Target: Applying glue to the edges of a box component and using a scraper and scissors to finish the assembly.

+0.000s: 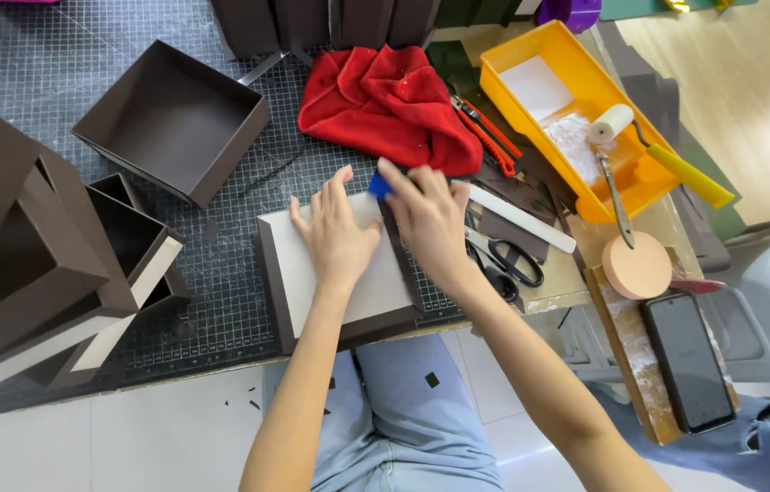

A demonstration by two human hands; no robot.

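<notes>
From the head camera, the left hand lay flat with its fingers spread on a pale grey, dark-brown-edged cardboard box lid, which rested on the dark gridded cutting mat at the near edge of the table. The right hand was just beside it at the lid's far right corner, its fingers curled and pressed around a small blue plastic scraper that touched the lid's top edge.

Behind the hands a crumpled red cloth lay on the mat. To its right sat a yellow plastic paint tray with a white foam roller on a yellow handle resting across it. A pair of black-handled scissors lay just right of the right hand, near a long white strip. Further right were a round peach-coloured disc and a black smartphone on a wooden board.

To the left, an open dark brown square cardboard box stood on the mat, and several more brown box shells were stacked at the left edge.
</notes>
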